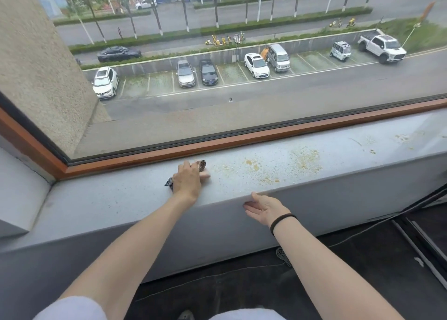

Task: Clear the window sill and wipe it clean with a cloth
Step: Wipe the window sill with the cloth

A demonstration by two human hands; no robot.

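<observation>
A grey window sill (108, 198) runs across the view below a wide pane. My left hand (187, 180) lies flat on a small cloth (202, 168), pink with a dark patterned edge, and presses it onto the sill near the window frame. Yellowish crumbs and stains (266, 168) are scattered over the sill just right of the cloth. More specks (401, 138) lie farther right. My right hand (264, 208) is cupped against the sill's front edge, palm up and fingers relaxed, holding nothing.
A brown wooden window frame (242, 140) borders the sill at the back. At the left end a grey side wall (19, 194) closes it off. Below the sill lie a dark floor (242, 283) and thin cables (281, 255).
</observation>
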